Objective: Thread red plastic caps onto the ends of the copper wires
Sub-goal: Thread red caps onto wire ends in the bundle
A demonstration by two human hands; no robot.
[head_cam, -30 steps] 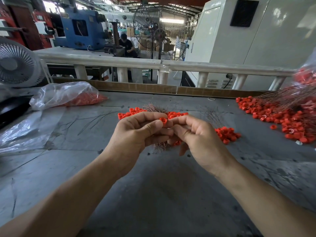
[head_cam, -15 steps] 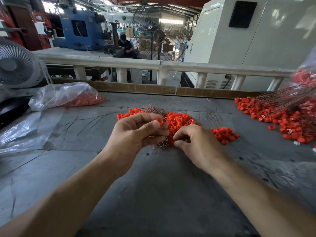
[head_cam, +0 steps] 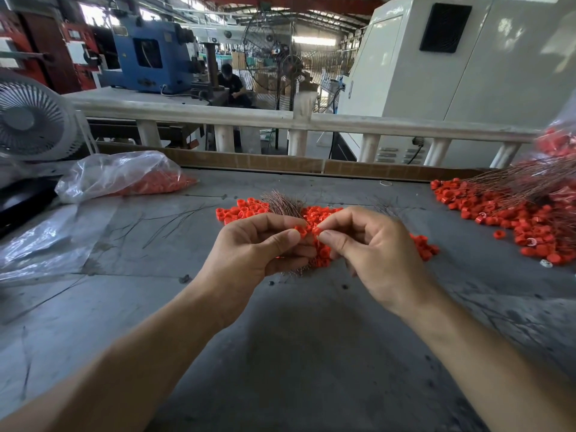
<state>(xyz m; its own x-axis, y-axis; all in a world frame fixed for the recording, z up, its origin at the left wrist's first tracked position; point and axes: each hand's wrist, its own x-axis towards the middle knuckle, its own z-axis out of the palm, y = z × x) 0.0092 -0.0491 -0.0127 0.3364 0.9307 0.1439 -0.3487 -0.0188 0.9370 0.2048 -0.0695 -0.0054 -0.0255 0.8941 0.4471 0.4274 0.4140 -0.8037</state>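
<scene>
1. The left hand (head_cam: 252,247) pinches one small red plastic cap (head_cam: 300,231) at thumb and forefinger, with a bundle of thin copper wires (head_cam: 285,204) in the same grip.
2. The right hand (head_cam: 371,251) pinches a second red cap (head_cam: 316,229), just beside the first, above the loose red cap pile (head_cam: 321,255) on the grey counter (head_cam: 296,353).
3. The wire tip is probably between both caps; it is too thin to see.
4. To do it well, hold the wire steady and turn the cap straight on.
5. No readable writing appears.
</scene>
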